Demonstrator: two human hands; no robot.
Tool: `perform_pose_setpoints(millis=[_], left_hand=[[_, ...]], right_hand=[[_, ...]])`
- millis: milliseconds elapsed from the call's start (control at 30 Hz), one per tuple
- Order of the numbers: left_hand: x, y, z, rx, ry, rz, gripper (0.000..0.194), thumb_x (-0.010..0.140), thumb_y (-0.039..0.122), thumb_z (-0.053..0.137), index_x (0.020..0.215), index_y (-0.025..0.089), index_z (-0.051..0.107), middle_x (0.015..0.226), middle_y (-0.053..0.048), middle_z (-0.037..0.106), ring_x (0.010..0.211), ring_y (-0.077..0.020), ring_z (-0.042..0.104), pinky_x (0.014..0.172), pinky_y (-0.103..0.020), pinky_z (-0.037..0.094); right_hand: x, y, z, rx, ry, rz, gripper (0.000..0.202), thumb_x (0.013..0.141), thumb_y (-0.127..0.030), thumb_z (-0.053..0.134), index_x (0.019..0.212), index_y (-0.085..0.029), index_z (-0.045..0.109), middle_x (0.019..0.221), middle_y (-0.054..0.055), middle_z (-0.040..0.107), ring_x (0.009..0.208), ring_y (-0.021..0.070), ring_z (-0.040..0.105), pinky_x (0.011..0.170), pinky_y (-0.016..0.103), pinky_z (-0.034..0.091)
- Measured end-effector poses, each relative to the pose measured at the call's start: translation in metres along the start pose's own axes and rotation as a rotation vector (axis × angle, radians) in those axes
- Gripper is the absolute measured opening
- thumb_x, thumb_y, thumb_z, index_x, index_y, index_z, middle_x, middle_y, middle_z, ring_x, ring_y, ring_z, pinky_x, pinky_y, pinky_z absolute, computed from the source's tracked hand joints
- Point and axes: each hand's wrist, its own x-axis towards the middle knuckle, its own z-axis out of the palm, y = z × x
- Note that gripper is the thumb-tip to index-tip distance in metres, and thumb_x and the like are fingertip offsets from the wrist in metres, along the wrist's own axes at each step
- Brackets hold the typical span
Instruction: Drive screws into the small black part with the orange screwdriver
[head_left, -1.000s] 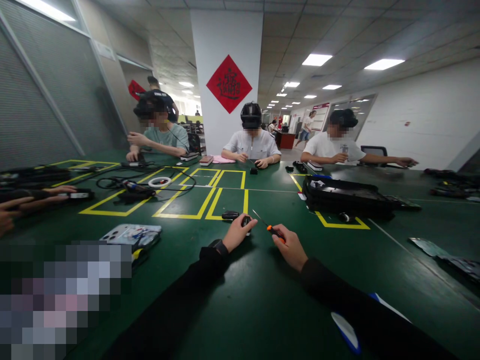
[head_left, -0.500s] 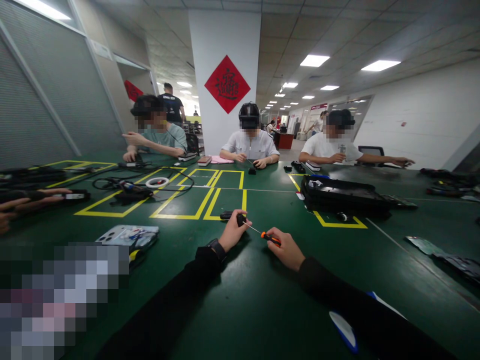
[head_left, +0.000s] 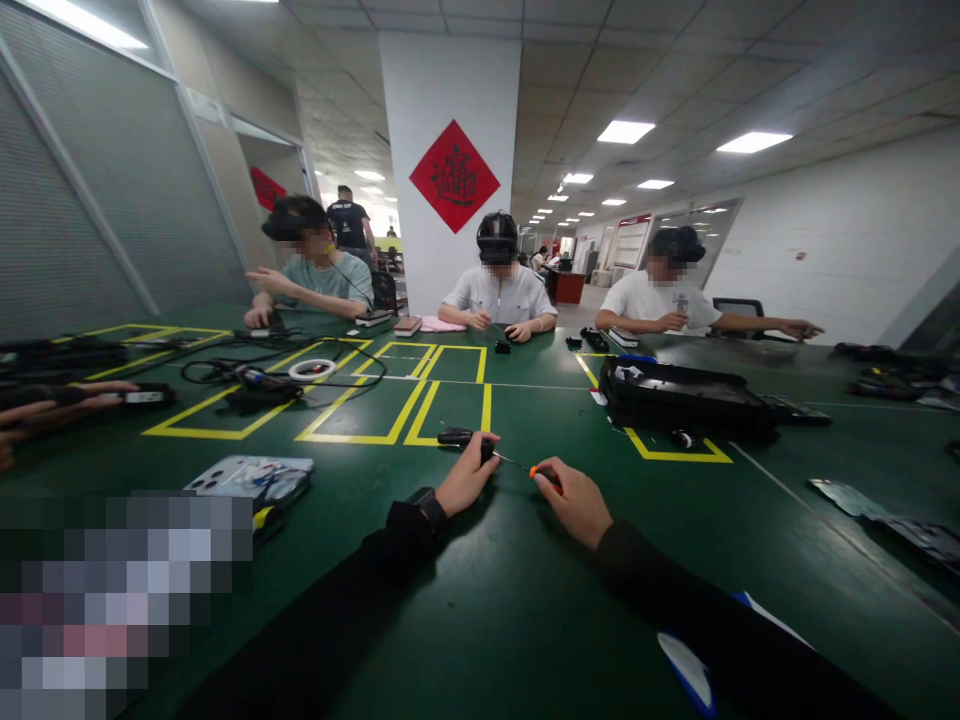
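Observation:
My right hand point(head_left: 576, 500) is closed around the orange and black handle of a screwdriver point(head_left: 546, 480). The thin metal shaft points left, its tip at the end of a small black device point(head_left: 456, 438). That device is gripped by my left hand point(head_left: 469, 474), thumb and fingers wrapped about its near end, while its far end sticks out to the left. Both hands are low over the green table point(head_left: 480, 590). Where exactly the tip meets the device is too small to make out.
Yellow tape rectangles point(head_left: 360, 438) mark the table ahead. A black open case point(head_left: 682, 395) stands at right, a white tape roll point(head_left: 312, 370) and cables at left. A clear plastic package point(head_left: 251, 475) lies near left. Several people sit around; another person's hands point(head_left: 82, 398) reach in from the left.
The view has tilted slightly upward. My left hand has turned a little, showing more of the black device, and the screwdriver shaft lies flatter. Both hands keep their hold.

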Motion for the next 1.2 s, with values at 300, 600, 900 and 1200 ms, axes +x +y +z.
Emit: perform_pose_setpoints(millis=[300, 600, 900, 1200], left_hand=[[-0.0037, 0.0031, -0.0053, 0.003, -0.053, -0.07, 0.026, 0.078, 0.031, 0.043, 0.1, 0.019, 0.042, 0.081, 0.0, 0.052, 0.072, -0.0125, 0.05, 0.074, -0.029, 0.041], [-0.0017, -0.0003, -0.0022, -0.263, -0.087, -0.137, 0.022, 0.076, 0.026, 0.045, 0.096, 0.019, 0.043, 0.079, 0.0, 0.051, 0.064, -0.0092, 0.053, 0.067, -0.026, 0.043], [-0.0012, 0.0015, -0.0032, -0.338, -0.063, -0.205, 0.021, 0.073, 0.027, 0.049, 0.092, 0.019, 0.044, 0.082, -0.001, 0.052, 0.064, -0.0084, 0.055, 0.064, -0.025, 0.045], [-0.0028, 0.0027, -0.0034, -0.234, -0.059, -0.129, 0.021, 0.075, 0.026, 0.046, 0.095, 0.019, 0.044, 0.082, 0.001, 0.053, 0.067, -0.0093, 0.054, 0.067, -0.025, 0.043]], right_hand=[[0.0018, 0.0018, -0.0005, -0.038, 0.012, -0.058, 0.015, 0.079, -0.027, 0.045, 0.093, -0.021, 0.051, 0.082, 0.002, 0.056, 0.073, 0.0134, 0.052, 0.066, 0.024, 0.037], [0.0004, -0.0042, -0.0038, -0.103, -0.023, -0.062, 0.02, 0.081, -0.034, 0.042, 0.092, -0.021, 0.052, 0.078, 0.002, 0.058, 0.071, 0.0139, 0.054, 0.064, 0.023, 0.036], [0.0009, -0.0051, -0.0042, -0.093, -0.019, -0.053, 0.021, 0.081, -0.034, 0.041, 0.092, -0.02, 0.054, 0.078, 0.003, 0.058, 0.069, 0.0141, 0.054, 0.063, 0.023, 0.036], [0.0003, -0.004, -0.0028, -0.078, -0.015, -0.064, 0.022, 0.081, -0.034, 0.041, 0.094, -0.02, 0.052, 0.082, 0.003, 0.057, 0.074, 0.0144, 0.053, 0.067, 0.025, 0.037]])
